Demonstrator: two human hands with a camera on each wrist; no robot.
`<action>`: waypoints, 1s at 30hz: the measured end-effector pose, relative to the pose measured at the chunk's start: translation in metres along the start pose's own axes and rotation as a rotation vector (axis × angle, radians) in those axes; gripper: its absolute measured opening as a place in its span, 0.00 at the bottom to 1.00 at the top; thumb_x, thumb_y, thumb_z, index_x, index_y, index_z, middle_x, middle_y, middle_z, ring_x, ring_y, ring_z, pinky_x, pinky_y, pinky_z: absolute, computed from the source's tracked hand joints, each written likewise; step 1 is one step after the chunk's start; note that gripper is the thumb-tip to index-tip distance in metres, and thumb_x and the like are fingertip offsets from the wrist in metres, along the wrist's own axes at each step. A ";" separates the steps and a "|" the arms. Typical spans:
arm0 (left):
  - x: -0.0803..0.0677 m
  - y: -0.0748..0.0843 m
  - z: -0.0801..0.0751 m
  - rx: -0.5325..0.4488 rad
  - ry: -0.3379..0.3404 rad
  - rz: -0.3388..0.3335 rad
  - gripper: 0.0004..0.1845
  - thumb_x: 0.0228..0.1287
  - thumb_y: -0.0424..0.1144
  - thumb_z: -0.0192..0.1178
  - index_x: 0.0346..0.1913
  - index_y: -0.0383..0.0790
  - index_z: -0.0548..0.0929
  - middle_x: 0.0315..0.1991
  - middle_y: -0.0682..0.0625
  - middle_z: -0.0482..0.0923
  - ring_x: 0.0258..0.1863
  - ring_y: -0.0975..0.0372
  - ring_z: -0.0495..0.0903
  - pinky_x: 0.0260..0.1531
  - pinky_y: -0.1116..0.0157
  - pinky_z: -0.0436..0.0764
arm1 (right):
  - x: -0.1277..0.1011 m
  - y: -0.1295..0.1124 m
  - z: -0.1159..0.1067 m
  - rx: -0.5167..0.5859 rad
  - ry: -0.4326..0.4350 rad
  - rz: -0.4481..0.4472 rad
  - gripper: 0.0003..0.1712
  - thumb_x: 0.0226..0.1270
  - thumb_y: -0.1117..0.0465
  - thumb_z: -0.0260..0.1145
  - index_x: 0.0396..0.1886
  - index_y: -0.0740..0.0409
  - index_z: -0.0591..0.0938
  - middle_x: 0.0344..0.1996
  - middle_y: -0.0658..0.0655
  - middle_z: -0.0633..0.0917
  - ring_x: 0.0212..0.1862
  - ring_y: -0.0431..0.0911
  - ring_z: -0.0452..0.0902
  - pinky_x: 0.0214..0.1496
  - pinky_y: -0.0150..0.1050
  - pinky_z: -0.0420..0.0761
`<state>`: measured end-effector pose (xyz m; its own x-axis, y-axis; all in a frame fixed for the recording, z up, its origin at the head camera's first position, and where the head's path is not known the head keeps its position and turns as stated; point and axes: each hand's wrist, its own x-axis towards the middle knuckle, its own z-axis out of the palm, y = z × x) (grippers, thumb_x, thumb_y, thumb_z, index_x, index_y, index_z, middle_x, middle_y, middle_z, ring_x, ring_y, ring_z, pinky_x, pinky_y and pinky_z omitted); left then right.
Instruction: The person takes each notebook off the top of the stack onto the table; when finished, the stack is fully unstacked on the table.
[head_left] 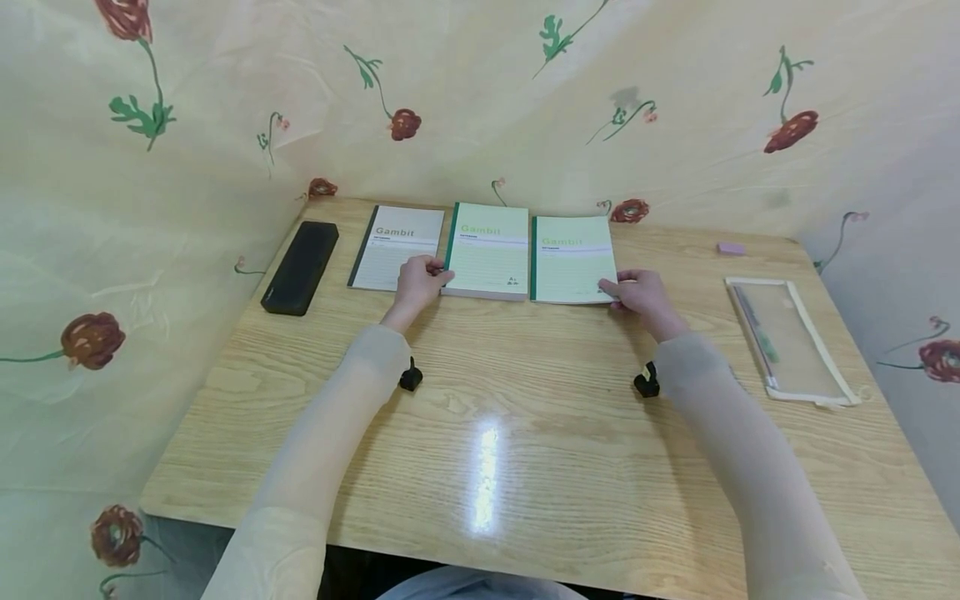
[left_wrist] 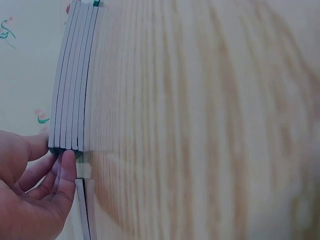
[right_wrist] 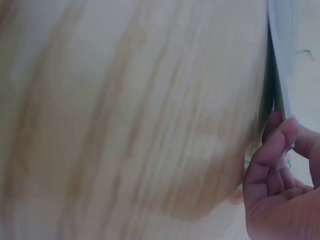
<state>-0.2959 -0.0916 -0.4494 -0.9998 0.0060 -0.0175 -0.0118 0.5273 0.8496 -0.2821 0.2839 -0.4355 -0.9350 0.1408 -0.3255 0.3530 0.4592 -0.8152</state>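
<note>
In the head view, a stack of green-spined notebooks (head_left: 487, 250) lies in the middle at the table's back. My left hand (head_left: 418, 285) grips its near left corner, thumb by the top cover and curled fingers against the spine; the left wrist view shows several page blocks (left_wrist: 70, 75) stacked there. To the right is another green-spined notebook (head_left: 573, 262). My right hand (head_left: 639, 296) pinches its near right corner between thumb and fingers, and in the right wrist view that edge slants up off the table. A dark-spined grey notebook (head_left: 397, 242) lies left of the stack, partly behind my left hand.
A black case (head_left: 300, 268) lies at the table's left edge. On the right are a clear zip pouch (head_left: 806, 333) with slim items inside and a small pink block (head_left: 731, 248). A flower-patterned cloth (head_left: 480, 100) hangs behind the wooden table (head_left: 525, 433).
</note>
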 end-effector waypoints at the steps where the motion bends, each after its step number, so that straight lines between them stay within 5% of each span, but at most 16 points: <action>1: 0.000 0.000 0.000 -0.001 0.001 0.001 0.15 0.70 0.38 0.64 0.52 0.29 0.82 0.45 0.39 0.82 0.45 0.52 0.80 0.48 0.58 0.79 | 0.000 0.000 0.001 -0.019 0.006 -0.004 0.34 0.70 0.51 0.67 0.64 0.71 0.70 0.37 0.53 0.77 0.23 0.33 0.76 0.31 0.28 0.80; 8: -0.001 0.000 0.000 -0.016 0.007 0.015 0.15 0.69 0.36 0.64 0.51 0.28 0.82 0.44 0.39 0.82 0.45 0.51 0.80 0.48 0.58 0.79 | -0.005 -0.001 0.004 -0.201 0.059 -0.074 0.31 0.68 0.49 0.68 0.57 0.71 0.76 0.42 0.61 0.79 0.25 0.37 0.78 0.29 0.29 0.78; 15: -0.001 0.000 -0.001 -0.011 0.011 0.021 0.14 0.69 0.36 0.64 0.50 0.28 0.82 0.44 0.38 0.83 0.45 0.51 0.80 0.48 0.58 0.79 | -0.009 -0.003 0.004 -0.390 0.117 -0.162 0.29 0.67 0.47 0.68 0.48 0.71 0.80 0.43 0.66 0.81 0.40 0.52 0.74 0.39 0.39 0.72; 30: -0.001 0.001 -0.001 -0.005 0.009 0.004 0.15 0.70 0.37 0.64 0.51 0.28 0.82 0.45 0.39 0.82 0.46 0.52 0.80 0.49 0.58 0.79 | -0.008 -0.014 0.010 -0.410 0.187 -0.179 0.31 0.71 0.42 0.62 0.54 0.68 0.77 0.46 0.67 0.81 0.45 0.57 0.77 0.44 0.50 0.75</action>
<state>-0.2952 -0.0923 -0.4484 -1.0000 0.0006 -0.0099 -0.0081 0.5227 0.8524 -0.2794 0.2675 -0.4263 -0.9833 0.1658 -0.0749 0.1781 0.7933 -0.5823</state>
